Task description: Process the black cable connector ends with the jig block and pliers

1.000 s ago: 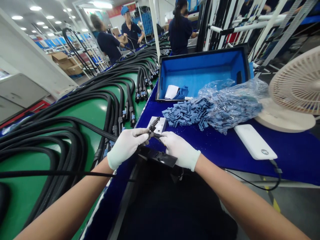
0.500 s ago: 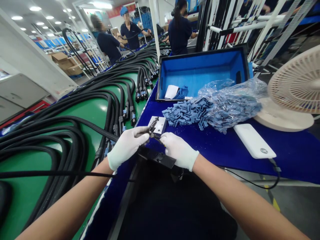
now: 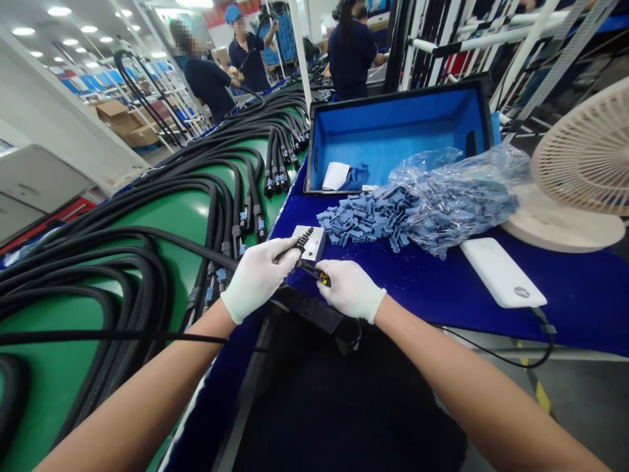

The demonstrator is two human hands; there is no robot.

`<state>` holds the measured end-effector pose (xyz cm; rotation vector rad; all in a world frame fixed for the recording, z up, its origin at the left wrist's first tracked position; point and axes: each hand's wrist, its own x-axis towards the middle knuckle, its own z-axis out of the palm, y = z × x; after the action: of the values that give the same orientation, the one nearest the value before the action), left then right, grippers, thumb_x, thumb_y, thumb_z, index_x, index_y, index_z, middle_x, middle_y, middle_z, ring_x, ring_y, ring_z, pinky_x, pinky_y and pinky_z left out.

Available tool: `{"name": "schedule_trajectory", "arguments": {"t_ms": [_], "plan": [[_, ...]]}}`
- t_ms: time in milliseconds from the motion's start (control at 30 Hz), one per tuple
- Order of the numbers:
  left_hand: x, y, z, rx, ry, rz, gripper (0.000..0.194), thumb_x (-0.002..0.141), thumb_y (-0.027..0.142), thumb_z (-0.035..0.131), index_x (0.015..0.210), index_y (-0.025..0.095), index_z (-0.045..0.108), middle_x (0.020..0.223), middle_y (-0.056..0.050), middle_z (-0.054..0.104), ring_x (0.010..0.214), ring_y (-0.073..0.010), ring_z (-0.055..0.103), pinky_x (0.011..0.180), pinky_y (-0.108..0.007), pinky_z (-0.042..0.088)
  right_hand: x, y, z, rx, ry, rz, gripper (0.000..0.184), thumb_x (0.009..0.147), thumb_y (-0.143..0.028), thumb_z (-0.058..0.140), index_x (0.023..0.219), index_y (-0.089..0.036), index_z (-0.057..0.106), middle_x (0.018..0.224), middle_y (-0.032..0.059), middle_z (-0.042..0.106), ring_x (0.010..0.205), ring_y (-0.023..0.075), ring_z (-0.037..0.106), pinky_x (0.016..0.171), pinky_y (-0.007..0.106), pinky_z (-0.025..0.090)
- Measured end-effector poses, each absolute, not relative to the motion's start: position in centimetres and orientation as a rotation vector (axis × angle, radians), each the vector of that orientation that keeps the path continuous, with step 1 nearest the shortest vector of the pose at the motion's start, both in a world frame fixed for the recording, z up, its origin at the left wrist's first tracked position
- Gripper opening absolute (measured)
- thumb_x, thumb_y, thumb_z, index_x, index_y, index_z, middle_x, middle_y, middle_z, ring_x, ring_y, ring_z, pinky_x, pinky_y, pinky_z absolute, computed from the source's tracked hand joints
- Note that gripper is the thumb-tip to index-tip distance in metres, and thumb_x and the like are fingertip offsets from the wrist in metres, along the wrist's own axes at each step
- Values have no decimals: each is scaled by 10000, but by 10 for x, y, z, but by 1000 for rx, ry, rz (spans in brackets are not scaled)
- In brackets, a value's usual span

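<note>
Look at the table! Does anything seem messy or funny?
Yes, a little. The small blue plastic pieces lie in a loose heap on the blue table, spilling from the crumpled clear plastic bag, not sitting in the blue tray right behind them.

Site: factory cable-assembly floor. Coiled black cables lie on the green workbench; uniformed workers and cardboard cartons stand beyond it.

Dark blue workbench, blue plastic crate, heap of blue clips, clear plastic bag, white power bank, desk fan
</note>
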<state>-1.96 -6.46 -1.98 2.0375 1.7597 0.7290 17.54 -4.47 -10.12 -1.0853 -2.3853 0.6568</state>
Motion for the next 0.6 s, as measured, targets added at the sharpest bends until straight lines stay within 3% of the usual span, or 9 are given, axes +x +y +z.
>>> {"name": "schedule_trajectory", "arguments": {"t_ms": [233,333,500,600], "plan": [[-17,-57,-15,1807,1699,819,467,911,446,613,1281,183,719,1252,-53,739,1158,-275,679,1051,-348,488,180,-39,-97,-1070,-2467,661,162,949,-277,555,1039,-177,645,950,73,719,857,205,658,778,297,431],[-12,-57,-18,1639,1572,905,518,867,435,682,1299,149,691,1250,-94,736,1131,-279,692,1022,-385,520,195,-43,-91,-1022,-2530,606,245,931,-151,504,1147,-167,619,1024,97,709,932,218,651,843,318,440],[-3,-59,-24,1550,1528,1123,513,832,403,732,1261,124,695,1223,-113,742,1102,-274,697,998,-401,541,218,-45,-95,-1356,-2482,295,315,814,-51,552,1115,-101,630,1068,196,672,1096,326,590,972,459,415],[-3,-62,-18,1597,1543,1100,484,853,396,709,1271,153,701,1215,-93,745,1096,-268,698,1004,-398,540,224,-57,-97,-1364,-2345,318,407,814,-127,655,1219,-113,613,1246,211,626,1256,371,505,1059,539,373]]}}
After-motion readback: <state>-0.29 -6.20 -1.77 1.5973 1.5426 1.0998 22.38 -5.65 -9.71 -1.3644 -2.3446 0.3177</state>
